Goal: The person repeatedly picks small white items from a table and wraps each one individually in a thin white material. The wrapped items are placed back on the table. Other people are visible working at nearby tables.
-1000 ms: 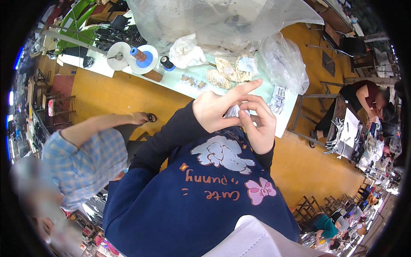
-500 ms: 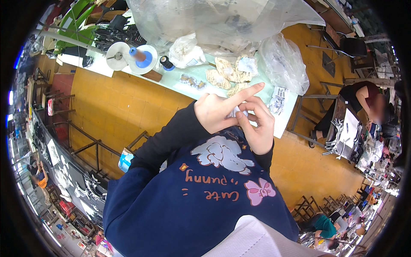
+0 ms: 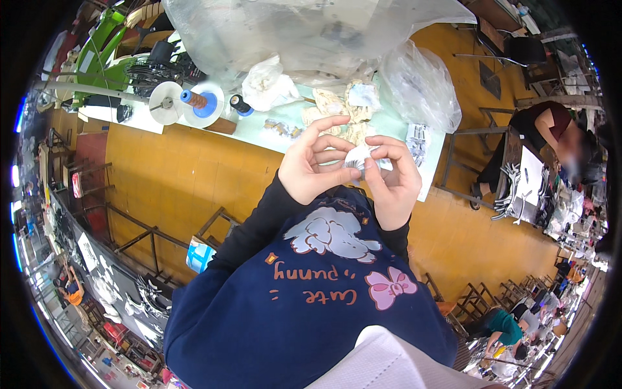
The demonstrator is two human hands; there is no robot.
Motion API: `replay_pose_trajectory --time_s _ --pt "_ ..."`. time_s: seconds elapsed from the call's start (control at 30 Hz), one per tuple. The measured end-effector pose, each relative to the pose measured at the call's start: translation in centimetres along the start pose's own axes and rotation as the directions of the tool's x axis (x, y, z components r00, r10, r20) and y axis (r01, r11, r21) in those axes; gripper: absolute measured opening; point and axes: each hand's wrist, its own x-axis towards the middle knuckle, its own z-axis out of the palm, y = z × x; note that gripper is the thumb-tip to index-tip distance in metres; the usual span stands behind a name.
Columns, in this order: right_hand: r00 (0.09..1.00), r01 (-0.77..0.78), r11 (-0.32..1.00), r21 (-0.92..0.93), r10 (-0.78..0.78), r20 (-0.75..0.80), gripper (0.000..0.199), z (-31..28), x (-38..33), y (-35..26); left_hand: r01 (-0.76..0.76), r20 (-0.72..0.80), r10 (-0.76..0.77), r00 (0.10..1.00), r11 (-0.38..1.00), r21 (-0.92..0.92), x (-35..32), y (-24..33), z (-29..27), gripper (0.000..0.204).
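Plastic bags (image 3: 421, 87) on pale-green table (image 3: 392, 123)

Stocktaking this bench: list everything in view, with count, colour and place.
small piece: one, white, dark-lined, between the hands
table: one, pale green, beyond them
cream bundles: several, cream, on table
white bundle: one, white, left of those
plastic sheet: one, translucent, table's far side
plastic bag: one, clear, table's right
thread cone: one, brown and blue, table's left
dark spool: one, black and blue, beside cone
co-workers: at least three, varied clothes, right and left
clutter: uncounted, mixed, edges; unclear
left hand: one, black-sleeved, at the piece
right hand: one, black-sleeved, pinching the piece
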Motion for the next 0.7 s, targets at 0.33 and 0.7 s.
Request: replay_pose_trajectory --time_s 0.33,0.7 --pt "0.991 0.115 0.988 -0.106 -0.106 0.086 0.010 -0.56 0.60 -0.06 -0.025 -0.027 0.024 0.999 0.997 -0.070 0.36 0.16 0.27 0.072" --pt "0.986 0.150 0.978 -0.147 -0.138 0.089 0.012 -0.33 1.03 -0.26 -0.046 -0.040 0.045 0.998 0.998 -0.031 0.60 0.11 0.30 0.075"
